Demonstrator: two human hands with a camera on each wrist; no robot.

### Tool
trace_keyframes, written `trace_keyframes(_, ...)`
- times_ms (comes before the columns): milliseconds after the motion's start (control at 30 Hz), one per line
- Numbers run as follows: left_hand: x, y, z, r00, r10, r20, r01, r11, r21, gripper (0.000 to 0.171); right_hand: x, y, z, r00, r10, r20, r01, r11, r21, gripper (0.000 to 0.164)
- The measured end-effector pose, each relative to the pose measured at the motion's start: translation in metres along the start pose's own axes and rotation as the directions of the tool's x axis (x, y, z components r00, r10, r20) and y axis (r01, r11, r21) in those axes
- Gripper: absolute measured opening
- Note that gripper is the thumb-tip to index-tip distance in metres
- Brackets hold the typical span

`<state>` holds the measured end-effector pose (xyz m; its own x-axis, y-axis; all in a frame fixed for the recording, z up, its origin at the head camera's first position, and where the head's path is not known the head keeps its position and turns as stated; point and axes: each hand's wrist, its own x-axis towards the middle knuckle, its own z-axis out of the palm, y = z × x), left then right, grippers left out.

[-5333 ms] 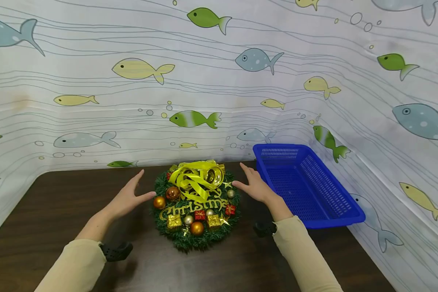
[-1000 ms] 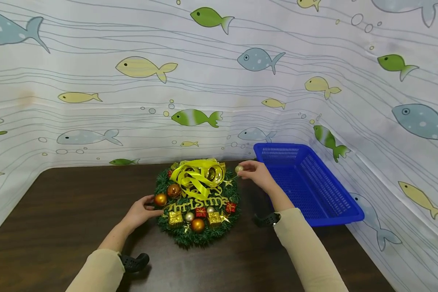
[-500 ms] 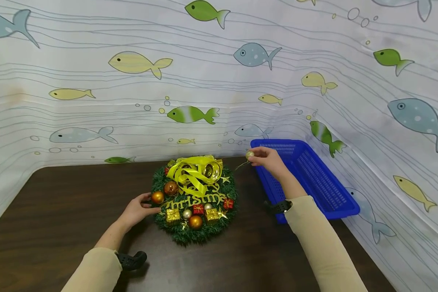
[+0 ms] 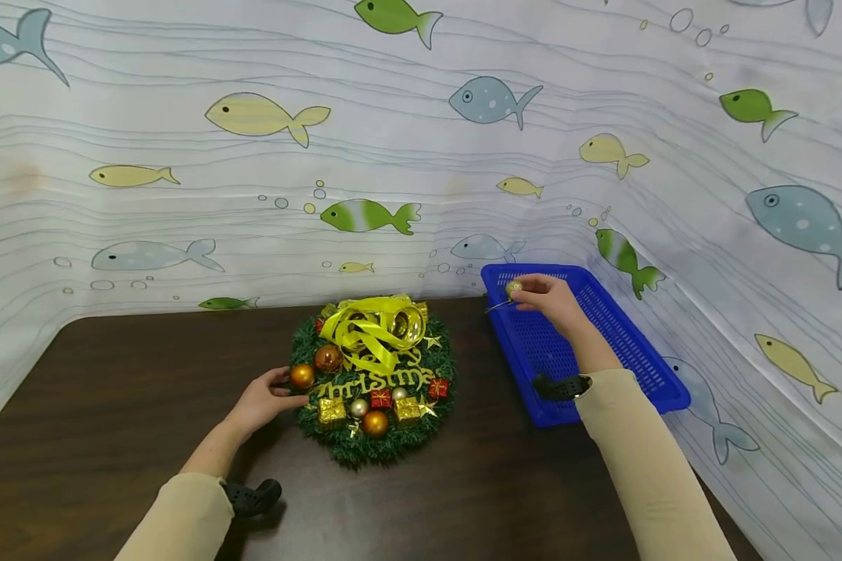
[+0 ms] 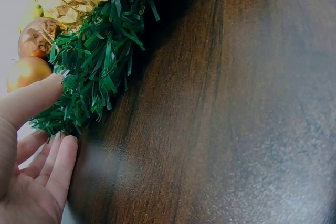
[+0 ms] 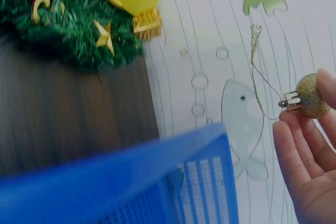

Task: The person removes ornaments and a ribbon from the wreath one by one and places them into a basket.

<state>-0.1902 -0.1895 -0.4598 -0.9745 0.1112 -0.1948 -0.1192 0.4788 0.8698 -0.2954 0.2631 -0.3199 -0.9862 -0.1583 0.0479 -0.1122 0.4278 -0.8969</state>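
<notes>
- A small gold glitter ball point(image 4: 514, 290) is in the air above the far left part of a blue basket point(image 4: 543, 339), near the far right corner of the tabletop point(image 4: 147, 405).
- Its gold cord point(image 6: 257, 85), looped through a shiny cap, trails off toward the wreath side and ends in a frayed tuft.
- The right hand point(image 4: 547, 300) is clamped on the ball, pinching it between thumb and fingertips.
- The basket, with slotted walls, stands along the tabletop's right edge.
- A round green wreath point(image 4: 358, 448) lies to the left of the basket, apart from it, its far side close to the tabletop's far edge.
- The left hand point(image 4: 263, 401) holds the wreath's left side, thumb on the greenery, fingers at the rim below.
- On the wreath: yellow ribbon point(image 4: 375, 339) heaped at the far side, gold lettering across the middle, 2 orange balls, 1 brown ball point(image 4: 328, 358), red and gold gift boxes and gold stars.
- Both arms have beige sleeves point(image 4: 182, 514) and a black band at the wrist.
- A white wall cloth point(image 4: 252, 179) printed with green, yellow and blue fish rises behind the tabletop's far edge.
</notes>
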Motion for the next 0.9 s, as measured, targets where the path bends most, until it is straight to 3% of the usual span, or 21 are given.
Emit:
trace_keyframes(400, 0.000, 0.003, 0.001, 1.000, -0.017, 0.002, 0.017, 1.000, 0.013, 0.084, -0.008, 0.025, -0.031, 0.996, 0.069, -0.054, -0.071, 0.997, -0.032, 0.050)
trace_keyframes(900, -0.001, 0.001, 0.001, 1.000, -0.007, 0.001, 0.007, 1.000, 0.007, 0.083, -0.015, 0.049, -0.040, 0.980, 0.184, -0.075, -0.193, 0.972, -0.135, 0.053)
